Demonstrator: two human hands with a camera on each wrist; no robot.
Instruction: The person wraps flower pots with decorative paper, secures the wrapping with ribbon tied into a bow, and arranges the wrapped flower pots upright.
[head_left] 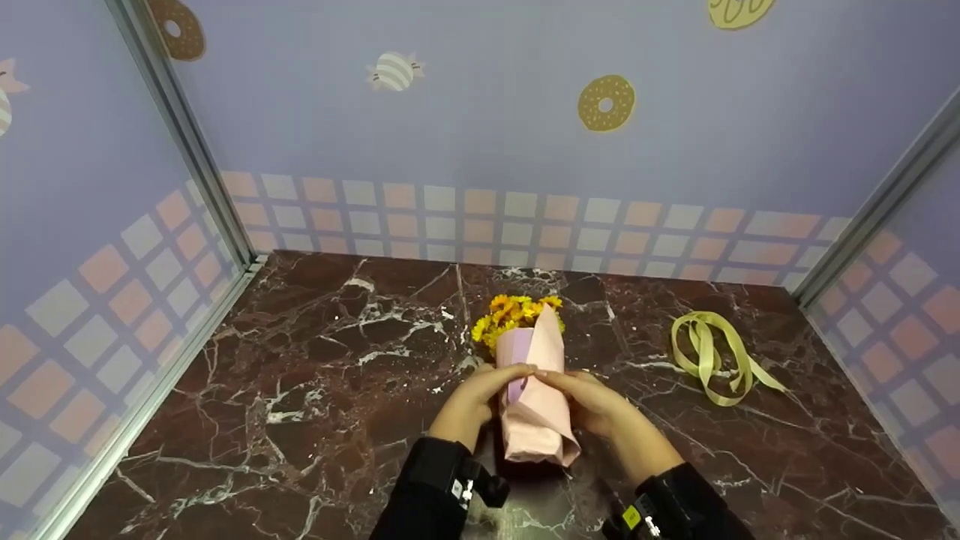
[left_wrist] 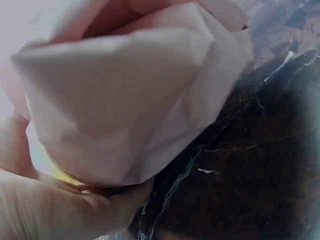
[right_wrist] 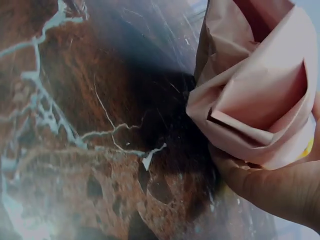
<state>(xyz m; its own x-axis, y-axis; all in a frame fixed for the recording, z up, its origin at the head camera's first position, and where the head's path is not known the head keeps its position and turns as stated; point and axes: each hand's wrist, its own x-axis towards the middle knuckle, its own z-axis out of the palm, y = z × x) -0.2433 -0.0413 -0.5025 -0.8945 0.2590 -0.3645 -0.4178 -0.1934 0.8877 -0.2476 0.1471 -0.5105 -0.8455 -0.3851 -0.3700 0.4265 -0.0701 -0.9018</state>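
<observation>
Head view: at table centre, the left hand (head_left: 476,394) and right hand (head_left: 589,397) both grasp a pink paper wrap (head_left: 534,397) from 9 and 3 o'clock; yellow flowers (head_left: 514,316) poke out at 12. A ribbon (head_left: 712,356) lies at 3 o'clock. Left wrist view: fingers (left_wrist: 75,210) cup the wrap (left_wrist: 130,100). Right wrist view: the palm (right_wrist: 280,190) holds it (right_wrist: 260,95) above the marble table (right_wrist: 90,125).

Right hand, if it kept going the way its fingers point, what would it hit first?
The right hand points leftward across the pink paper wrap; past that, it would probably meet the left hand fingertips, already nearly touching.
</observation>
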